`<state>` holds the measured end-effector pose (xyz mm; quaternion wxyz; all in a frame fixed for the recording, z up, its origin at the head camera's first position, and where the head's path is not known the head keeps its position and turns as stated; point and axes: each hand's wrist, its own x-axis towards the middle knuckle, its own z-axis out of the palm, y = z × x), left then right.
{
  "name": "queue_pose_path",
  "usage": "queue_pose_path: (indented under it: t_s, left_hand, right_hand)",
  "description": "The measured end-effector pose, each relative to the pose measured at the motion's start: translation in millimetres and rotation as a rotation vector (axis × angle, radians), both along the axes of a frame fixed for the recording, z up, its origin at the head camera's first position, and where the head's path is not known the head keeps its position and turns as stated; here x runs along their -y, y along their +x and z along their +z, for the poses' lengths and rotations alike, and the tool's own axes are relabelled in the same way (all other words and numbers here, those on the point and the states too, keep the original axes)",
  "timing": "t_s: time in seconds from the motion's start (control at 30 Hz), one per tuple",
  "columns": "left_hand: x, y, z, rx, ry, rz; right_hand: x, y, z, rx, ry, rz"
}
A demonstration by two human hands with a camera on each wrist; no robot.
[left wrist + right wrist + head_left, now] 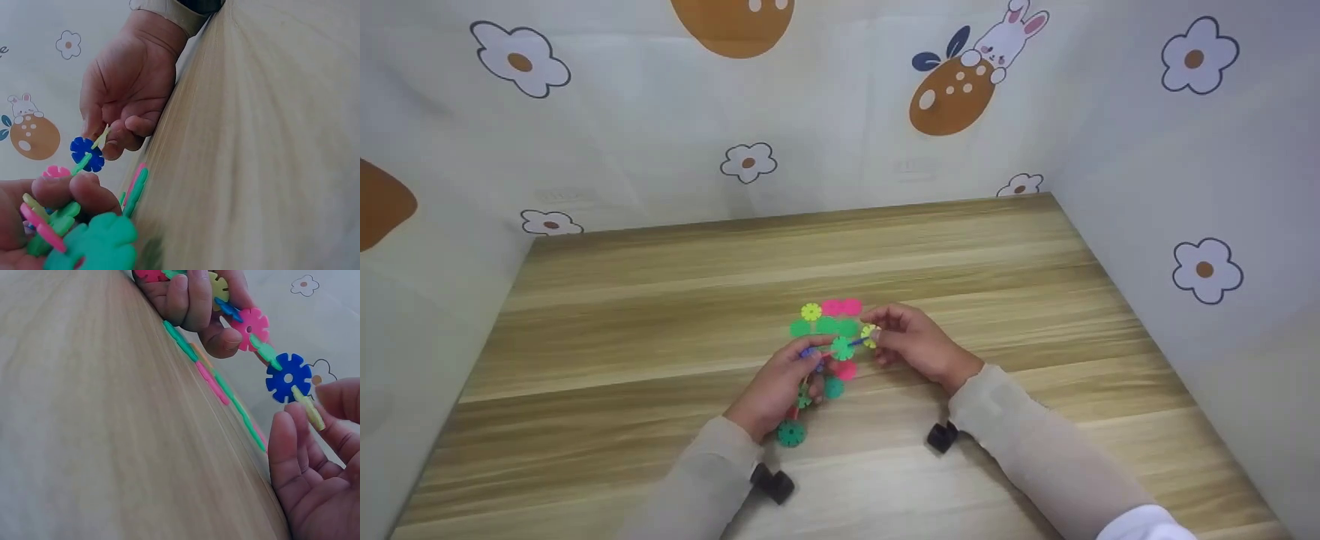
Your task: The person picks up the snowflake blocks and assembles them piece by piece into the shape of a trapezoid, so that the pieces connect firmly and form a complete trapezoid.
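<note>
above the tabletop (660, 315), the disc chain (842, 348) stretches rightward from the left hand (772, 386), fingers curled around it, to the nearer right hand (919, 343), fingers pinching the yellow disc (309, 410) against the blue disc (278, 383).

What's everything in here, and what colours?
Wood-grain tabletop: 1, brownish, across the middle
Rabbit-printed backdrop: 1 or more, mostly white, behind the tabletop
Linked notched-disc plastic chain: 1, multicoloured, over the tabletop
Flat notched plastic discs: several, pink, green, yellow, on the tabletop
Cloth sleeves: 2, beige, at the bottom
Blocky objects: 2, black, by the sleeves
Left grip: 1, bare, holding the chain
Right grip: 1, bare, pinching the chain's yellow end
</note>
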<state>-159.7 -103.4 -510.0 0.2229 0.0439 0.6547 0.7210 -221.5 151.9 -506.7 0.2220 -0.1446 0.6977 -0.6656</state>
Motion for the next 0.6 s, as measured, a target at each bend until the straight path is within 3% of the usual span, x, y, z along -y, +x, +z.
queue_pose_path:
  t_s: [0.27,0.6]
  left_hand:
    - [0.4,0.3,1.2,0.008,-0.009,0.005]
    - [1.4,1.1,0.8,-0.009,-0.009,0.007]
  right_hand:
    - [-1.7,1.1,0.8,-0.053,0.021,0.111]
    - [1.6,1.7,0.3,-0.097,0.038,0.074]
